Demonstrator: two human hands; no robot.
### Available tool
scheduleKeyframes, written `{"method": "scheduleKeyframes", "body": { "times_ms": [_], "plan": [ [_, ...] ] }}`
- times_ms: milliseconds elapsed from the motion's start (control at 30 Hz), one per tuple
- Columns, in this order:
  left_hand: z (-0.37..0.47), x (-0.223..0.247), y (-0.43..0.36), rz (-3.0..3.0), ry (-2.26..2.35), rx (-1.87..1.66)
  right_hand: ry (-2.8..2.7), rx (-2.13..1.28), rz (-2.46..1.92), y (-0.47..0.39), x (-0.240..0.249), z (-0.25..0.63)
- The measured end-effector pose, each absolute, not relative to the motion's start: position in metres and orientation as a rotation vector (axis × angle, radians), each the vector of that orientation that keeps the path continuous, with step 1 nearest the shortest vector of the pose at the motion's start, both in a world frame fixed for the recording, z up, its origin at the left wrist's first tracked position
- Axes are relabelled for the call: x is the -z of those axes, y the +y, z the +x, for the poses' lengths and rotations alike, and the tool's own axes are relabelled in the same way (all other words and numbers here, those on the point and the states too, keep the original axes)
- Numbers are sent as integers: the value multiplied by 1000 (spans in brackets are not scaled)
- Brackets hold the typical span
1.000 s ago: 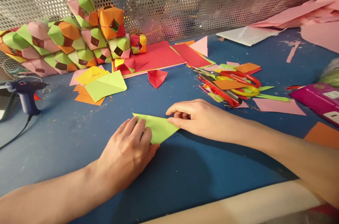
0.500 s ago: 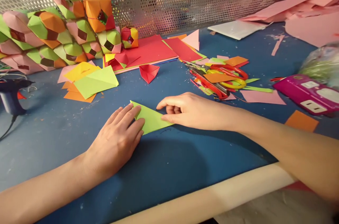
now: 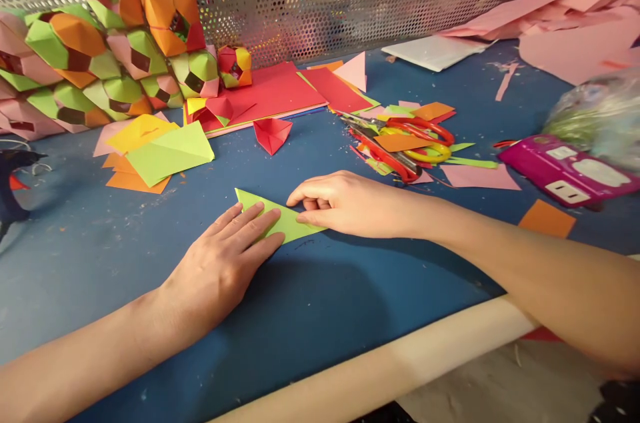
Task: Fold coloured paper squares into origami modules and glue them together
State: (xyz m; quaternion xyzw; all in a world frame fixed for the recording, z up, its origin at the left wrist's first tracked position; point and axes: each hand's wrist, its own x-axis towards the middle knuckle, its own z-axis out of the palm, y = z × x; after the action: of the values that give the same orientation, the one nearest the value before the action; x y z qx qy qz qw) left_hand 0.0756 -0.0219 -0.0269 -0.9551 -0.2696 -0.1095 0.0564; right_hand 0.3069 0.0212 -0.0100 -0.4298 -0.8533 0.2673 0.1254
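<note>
A green paper triangle (image 3: pixel 293 226) lies flat on the blue table between my hands. My left hand (image 3: pixel 227 253) rests palm down on its left part, the fingers stretched out and slightly apart. At the triangle's right corner is my right hand (image 3: pixel 340 204), its fingers curled and its thumb touching the paper; the index finger reaches toward the upper edge. Beyond them sits a small folded red paper piece (image 3: pixel 273 135). Loose green (image 3: pixel 173 153) and orange sheets (image 3: pixel 137 181) overlap to the left.
Folded paper modules (image 3: pixel 80 43) are stacked at the back left by a perforated metal screen (image 3: pixel 300 3). Scissors (image 3: pixel 425 136) lie among scraps beyond my right hand. A magenta power strip (image 3: pixel 565 170) sits at the right, a glue gun (image 3: pixel 13 186) at the left edge.
My left hand's fingers have slid right across the green triangle and cover more of it. My right hand stays at the right corner. The whole view has shifted slightly.
</note>
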Motion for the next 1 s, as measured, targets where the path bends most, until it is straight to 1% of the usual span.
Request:
{"method": "scheduleKeyframes", "body": {
  "times_ms": [433, 633, 700, 833, 933, 1000],
  "plan": [
    [74, 30, -21, -2970, -834, 354, -2443, -826, -1238, 26, 16, 307],
    [74, 32, -22, -3018, -877, 514, -2374, -779, -1277, 18, 17, 302],
    [75, 30, -22, -3026, -953, 553, -2289, -880, -1312, 17, 19, 301],
    [79, 27, -22, -2904, -1240, 717, -2026, -1238, -1238, 17, 20, 299],
    [80, 27, -21, -2843, -1472, 984, -1839, -1421, -1147, 16, 17, 295],
    [81, 27, -19, -2816, -1632, 1240, -1713, -1477, -1108, 15, 14, 292]
  ]
}}
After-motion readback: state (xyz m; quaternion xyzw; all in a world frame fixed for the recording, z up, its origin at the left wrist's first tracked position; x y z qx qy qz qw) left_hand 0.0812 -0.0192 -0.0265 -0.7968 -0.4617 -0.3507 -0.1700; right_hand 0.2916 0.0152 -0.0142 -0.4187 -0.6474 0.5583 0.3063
